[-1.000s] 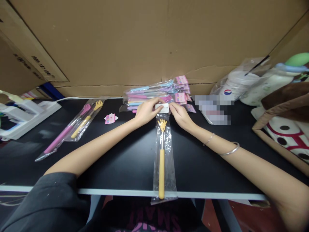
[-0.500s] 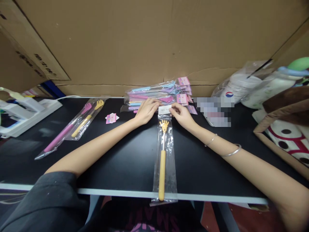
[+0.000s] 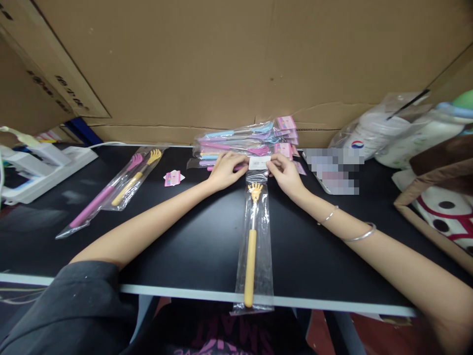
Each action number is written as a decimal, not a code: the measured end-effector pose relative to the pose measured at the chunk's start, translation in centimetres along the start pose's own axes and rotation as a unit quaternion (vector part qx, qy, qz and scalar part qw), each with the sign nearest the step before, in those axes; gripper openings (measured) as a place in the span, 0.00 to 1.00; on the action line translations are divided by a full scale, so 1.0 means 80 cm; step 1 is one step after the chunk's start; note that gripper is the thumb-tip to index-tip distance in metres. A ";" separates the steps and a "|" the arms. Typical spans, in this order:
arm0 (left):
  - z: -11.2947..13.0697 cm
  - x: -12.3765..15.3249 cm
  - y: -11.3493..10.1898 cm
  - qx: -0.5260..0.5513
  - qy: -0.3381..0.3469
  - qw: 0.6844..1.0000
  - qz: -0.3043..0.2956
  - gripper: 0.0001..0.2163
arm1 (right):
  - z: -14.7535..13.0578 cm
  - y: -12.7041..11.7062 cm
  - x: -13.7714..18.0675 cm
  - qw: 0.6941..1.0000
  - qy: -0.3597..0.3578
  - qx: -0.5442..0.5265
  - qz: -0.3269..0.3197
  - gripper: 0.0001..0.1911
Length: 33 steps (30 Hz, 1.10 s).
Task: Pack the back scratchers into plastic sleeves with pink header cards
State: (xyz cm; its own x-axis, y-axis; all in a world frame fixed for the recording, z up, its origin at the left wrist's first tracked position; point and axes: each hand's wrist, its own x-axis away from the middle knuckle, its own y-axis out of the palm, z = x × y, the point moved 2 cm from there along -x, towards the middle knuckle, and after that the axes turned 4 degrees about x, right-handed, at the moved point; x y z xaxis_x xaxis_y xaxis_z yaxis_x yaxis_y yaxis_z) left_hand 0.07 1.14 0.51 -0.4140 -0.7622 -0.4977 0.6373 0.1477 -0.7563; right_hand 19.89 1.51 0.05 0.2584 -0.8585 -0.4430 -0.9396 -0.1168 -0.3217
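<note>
A yellow back scratcher (image 3: 251,261) in a clear plastic bag lies upright in front of me, its hand-shaped end away from me and its handle reaching over the table's front edge. At the bag's top is a white card (image 3: 259,162) with a printed label. My left hand (image 3: 228,170) has its fingers closed at the card's left edge. At the right edge, my right hand (image 3: 286,173) pinches the card between thumb and fingers. Behind my hands lies a pile of bagged back scratchers (image 3: 236,140) in blue, pink and purple with pink header cards.
Bagged pink and yellow back scratchers (image 3: 127,188) lie at the left, near a loose pink card (image 3: 173,178). A white power strip (image 3: 51,170) stands far left. On the right are a blurred flat object (image 3: 332,172), a bagged white cup (image 3: 377,133) and a brown-handled bag (image 3: 439,197).
The view has shifted slightly. Both hands stay at the card, which now looks flatter and more level between them.
</note>
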 end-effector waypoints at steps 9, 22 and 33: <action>0.000 0.000 0.003 0.025 0.019 0.999 -0.001 0.08 | 0.002 -0.003 -0.001 1.000 0.021 0.004 0.012 0.20; 0.003 -0.001 0.001 0.126 0.079 0.989 -0.004 0.03 | -0.002 -0.004 -0.001 0.999 0.021 -0.008 0.027 0.22; 0.005 -0.001 -0.002 0.138 0.090 0.986 -0.002 0.03 | 0.000 -0.005 -0.001 0.999 0.036 0.005 0.018 0.22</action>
State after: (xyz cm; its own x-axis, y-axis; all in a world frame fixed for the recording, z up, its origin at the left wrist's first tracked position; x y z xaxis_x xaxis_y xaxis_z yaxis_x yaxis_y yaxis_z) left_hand 0.29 0.92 0.87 -0.5091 -0.6349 -0.5812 0.7780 -0.0505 -0.6262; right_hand 20.26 1.62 0.19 0.2072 -0.8962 -0.3923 -0.9455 -0.0805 -0.3155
